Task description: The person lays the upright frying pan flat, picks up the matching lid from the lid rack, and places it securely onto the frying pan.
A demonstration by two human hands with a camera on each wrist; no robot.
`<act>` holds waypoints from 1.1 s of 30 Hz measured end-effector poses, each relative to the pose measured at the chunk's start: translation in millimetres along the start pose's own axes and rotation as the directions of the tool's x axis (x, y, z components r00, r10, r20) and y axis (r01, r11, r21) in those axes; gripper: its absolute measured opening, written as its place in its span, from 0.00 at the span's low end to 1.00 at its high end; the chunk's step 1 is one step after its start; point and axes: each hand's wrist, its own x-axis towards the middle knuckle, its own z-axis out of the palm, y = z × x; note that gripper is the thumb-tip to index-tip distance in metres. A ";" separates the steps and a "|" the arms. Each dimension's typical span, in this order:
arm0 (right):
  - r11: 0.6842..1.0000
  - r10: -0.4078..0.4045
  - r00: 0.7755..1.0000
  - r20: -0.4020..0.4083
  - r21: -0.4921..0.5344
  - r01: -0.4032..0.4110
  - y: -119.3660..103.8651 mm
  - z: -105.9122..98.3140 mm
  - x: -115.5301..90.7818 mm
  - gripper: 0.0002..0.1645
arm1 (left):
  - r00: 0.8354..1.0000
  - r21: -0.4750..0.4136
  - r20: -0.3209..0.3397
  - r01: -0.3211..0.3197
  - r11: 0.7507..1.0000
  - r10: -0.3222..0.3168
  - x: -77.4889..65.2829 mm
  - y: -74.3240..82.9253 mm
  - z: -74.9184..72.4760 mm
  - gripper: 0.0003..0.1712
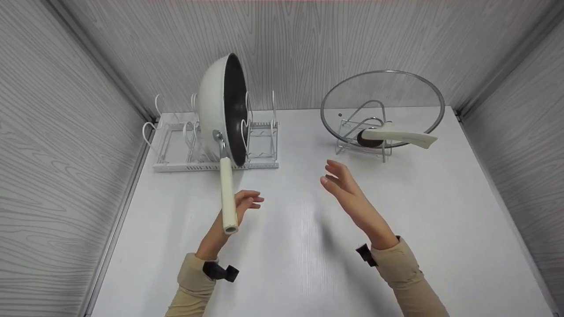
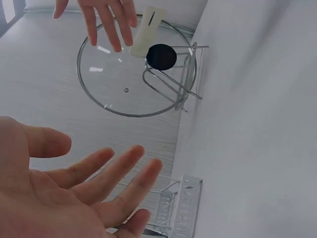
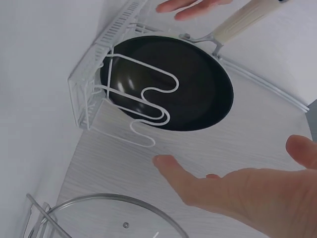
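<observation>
A deep pan [image 1: 212, 97], cream outside and dark inside, stands on its side in a white wire rack [image 1: 262, 165]. Its cream handle [image 1: 227, 189] points toward the person. My left hand [image 1: 243, 206] is under the handle in the head view, partly hidden by it; its fingers are loosely bent and hold nothing. To the right, a glass lid [image 1: 410, 94] with a metal rim leans upright in a small metal stand [image 1: 383, 152]. The lid has a dark knob base and a cream grip [image 1: 403, 135]. Short of the lid, my right hand [image 1: 352, 196] is held up, empty, fingers relaxed.
Rack and stand sit along the back of a white tabletop [image 1: 291, 246]. Behind them rises a grey wood-grain panel [image 1: 286, 48], with side panels at left [image 1: 48, 176] and right [image 1: 520, 132]. A dark strap mount [image 1: 216, 270] sits on each sleeve cuff.
</observation>
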 end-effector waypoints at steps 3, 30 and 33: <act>0.999 0.000 1.000 0.025 0.035 -0.001 -2.0 7.7 2.6 0.41 | 0.995 -0.103 -0.006 0.101 0.990 -0.102 0.0 -20.9 -17.7 0.21; 0.867 0.166 0.966 0.200 0.437 -0.239 -24.3 114.8 43.3 0.34 | 0.911 -0.762 0.082 0.319 0.564 -0.404 34.0 -1.0 -66.2 0.36; 0.822 0.200 0.955 0.217 0.493 -0.284 -24.0 130.7 49.1 0.30 | 0.906 -0.774 0.115 0.339 0.534 -0.408 41.6 1.9 -65.3 0.37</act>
